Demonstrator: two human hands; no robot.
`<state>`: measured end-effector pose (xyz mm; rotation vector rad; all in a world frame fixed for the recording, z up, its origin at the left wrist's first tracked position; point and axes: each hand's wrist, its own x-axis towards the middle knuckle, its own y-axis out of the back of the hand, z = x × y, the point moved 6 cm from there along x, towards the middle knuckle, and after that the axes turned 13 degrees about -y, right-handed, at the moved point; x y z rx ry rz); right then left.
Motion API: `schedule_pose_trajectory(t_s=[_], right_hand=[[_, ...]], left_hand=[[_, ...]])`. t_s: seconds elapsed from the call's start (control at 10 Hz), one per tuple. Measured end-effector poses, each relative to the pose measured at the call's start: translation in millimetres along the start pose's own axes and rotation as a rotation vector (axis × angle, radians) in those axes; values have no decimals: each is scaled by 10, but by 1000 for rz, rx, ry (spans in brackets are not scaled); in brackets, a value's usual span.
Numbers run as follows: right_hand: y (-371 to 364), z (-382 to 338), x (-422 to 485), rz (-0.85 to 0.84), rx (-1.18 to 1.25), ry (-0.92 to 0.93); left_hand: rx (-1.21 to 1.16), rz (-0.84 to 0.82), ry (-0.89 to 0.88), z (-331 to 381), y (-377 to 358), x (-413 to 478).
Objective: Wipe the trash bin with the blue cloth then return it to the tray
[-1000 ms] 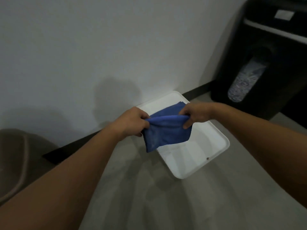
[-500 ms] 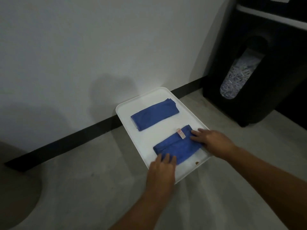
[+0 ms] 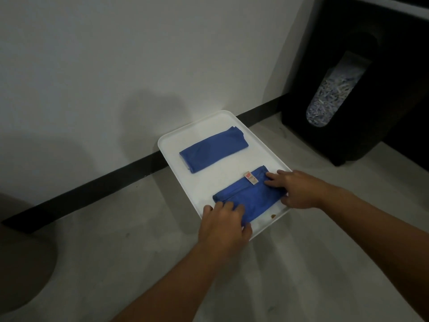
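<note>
Cloth went from held in the air to flat on the tray; both hands now lie spread on it. The blue cloth [image 3: 249,198] sits at the white tray [image 3: 185,135]'s near end, long axis running between left hand [image 3: 224,223] and right hand [image 3: 293,190], one at each end, equally near.

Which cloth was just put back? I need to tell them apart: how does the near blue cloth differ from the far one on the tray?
The near cloth has both hands flat on it; the far cloth lies untouched. The near cloth shows a small tag; no tag shows on the far cloth. Both are blue, folded and lying on the white tray.
</note>
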<state>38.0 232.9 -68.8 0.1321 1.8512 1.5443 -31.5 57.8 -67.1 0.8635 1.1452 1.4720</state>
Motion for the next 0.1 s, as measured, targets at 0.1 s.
schedule_pose_trajectory(t_s=[0.1], right_hand=[[233,-26,1,60,192,-44]], left_hand=[[24,118,17,-170,211,31]])
